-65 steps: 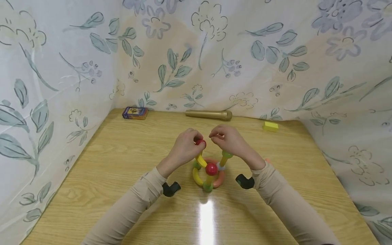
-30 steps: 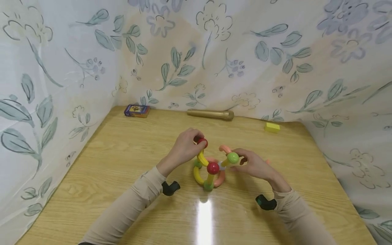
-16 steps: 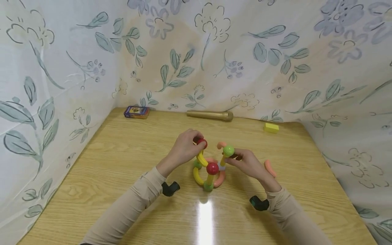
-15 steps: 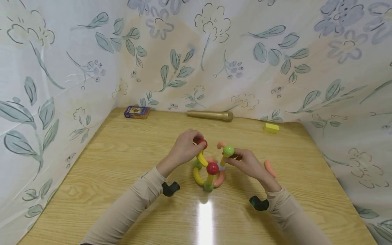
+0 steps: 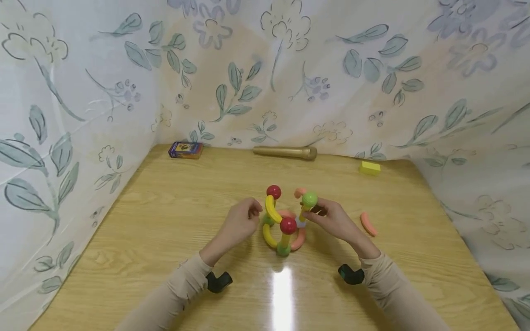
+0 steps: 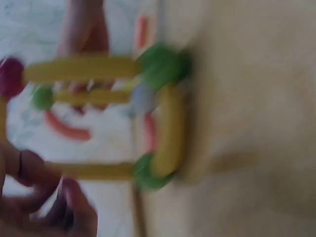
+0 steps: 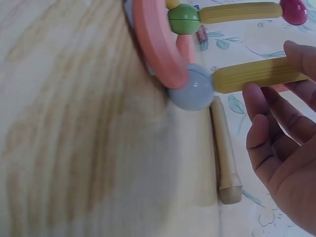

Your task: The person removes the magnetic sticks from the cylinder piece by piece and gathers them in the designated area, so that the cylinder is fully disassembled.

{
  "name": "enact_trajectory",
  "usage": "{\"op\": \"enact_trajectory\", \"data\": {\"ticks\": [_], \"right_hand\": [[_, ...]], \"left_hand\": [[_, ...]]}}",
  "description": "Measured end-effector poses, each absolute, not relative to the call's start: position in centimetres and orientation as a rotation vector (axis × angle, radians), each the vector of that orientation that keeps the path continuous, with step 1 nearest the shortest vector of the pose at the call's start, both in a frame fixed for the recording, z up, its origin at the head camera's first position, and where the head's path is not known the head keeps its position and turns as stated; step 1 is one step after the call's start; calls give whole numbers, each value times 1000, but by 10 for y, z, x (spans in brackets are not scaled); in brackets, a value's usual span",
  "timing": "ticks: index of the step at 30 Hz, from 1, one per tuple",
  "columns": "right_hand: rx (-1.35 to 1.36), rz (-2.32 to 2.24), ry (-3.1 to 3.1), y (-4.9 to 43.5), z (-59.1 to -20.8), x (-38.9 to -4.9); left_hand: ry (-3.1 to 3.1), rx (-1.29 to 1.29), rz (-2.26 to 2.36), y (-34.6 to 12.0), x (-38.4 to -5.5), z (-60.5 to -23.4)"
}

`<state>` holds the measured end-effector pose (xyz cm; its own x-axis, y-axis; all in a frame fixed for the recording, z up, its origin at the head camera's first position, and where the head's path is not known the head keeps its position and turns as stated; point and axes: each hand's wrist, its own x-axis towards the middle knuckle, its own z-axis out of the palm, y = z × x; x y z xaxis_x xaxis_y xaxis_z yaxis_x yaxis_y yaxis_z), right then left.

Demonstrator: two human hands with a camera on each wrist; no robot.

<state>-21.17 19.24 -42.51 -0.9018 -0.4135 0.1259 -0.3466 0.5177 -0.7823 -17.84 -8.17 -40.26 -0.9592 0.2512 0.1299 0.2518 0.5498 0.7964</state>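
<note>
A magnetic ball-and-stick structure stands on the table. Its ring base is made of curved yellow [image 5: 269, 237] and salmon sticks [image 5: 299, 240], joined by green and grey balls. Upright yellow sticks [image 7: 261, 75] rise from it, two topped by red balls [image 5: 273, 191] that a curved yellow stick [image 5: 272, 209] links. On the third sits a light green ball [image 5: 309, 199], with a curved salmon stick [image 5: 300, 192] reaching out from it. My right hand [image 5: 333, 220] pinches this third upright just under the ball. My left hand [image 5: 237, 225], fingers loosely curled and holding nothing, hovers left of the structure.
A loose curved salmon stick [image 5: 368, 224] lies right of my right hand. Along the back edge are a small card box [image 5: 185, 150], a gold microphone [image 5: 285, 152] and a yellow block [image 5: 370, 168]. Patterned cloth [image 5: 248, 105] walls the table in.
My left hand has let go of the rear red ball and drawn back down to the left. My right hand came down from above the green ball to the upright beneath; the salmon stick now shows there.
</note>
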Motion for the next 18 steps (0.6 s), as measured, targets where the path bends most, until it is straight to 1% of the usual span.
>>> {"op": "enact_trajectory", "data": {"ticks": [5, 8, 11, 18], "right_hand": [[-694, -1365, 2660, 194, -431, -213], [-722, -1354, 2659, 192, -435, -214], [-724, -1359, 2647, 190, -438, -214], [-685, -1381, 2658, 188, -442, -209]], "left_hand": [[-2869, -884, -1501, -63, -167, -428], [-2809, -1015, -1492, -53, -167, -439], [-2791, -979, -1415, -49, -166, -446], [-2889, -716, -1272, -60, -166, -442]]}}
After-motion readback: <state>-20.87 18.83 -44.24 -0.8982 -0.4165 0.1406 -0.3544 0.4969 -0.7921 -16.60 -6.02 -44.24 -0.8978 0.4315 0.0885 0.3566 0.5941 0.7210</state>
